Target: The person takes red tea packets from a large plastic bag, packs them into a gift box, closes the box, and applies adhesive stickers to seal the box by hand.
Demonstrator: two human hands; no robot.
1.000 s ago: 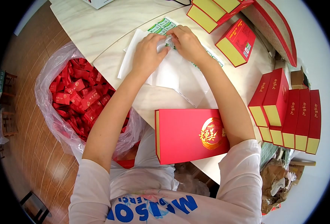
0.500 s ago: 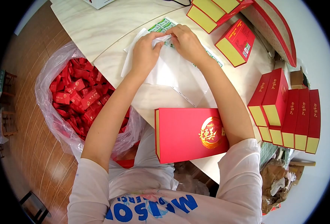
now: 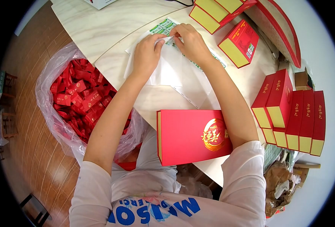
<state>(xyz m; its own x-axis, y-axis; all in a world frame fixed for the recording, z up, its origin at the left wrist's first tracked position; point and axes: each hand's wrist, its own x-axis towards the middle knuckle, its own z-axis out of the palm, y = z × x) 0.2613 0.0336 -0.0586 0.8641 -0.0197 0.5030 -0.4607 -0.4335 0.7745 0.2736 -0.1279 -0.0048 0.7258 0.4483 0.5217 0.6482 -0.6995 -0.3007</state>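
Both hands meet over a white, partly see-through sheet [image 3: 163,72] on the table, which looks like sticker backing paper. My left hand [image 3: 147,53] pinches its upper edge between thumb and fingers. Close beside it, my right hand [image 3: 192,42] has thumb and fingertips pressed together on the same edge; whether a small label is between them is too small to tell. Under the hands lie sheets of green-and-white printed labels [image 3: 163,27]. Nearer my body, a red box [image 3: 182,136] with gold lettering lies at the table edge, by my right forearm.
At left stands a clear plastic bag [image 3: 48,89] full of small red packets [image 3: 82,98]. Several red boxes [image 3: 305,121] are stacked at right. Another red box [image 3: 240,43] with a label on its side stands at the back right, near more boxes [image 3: 207,17].
The white sheet has shifted slightly and lies a little flatter, its lower edge moved left. Both hands keep pinching in nearly the same place.
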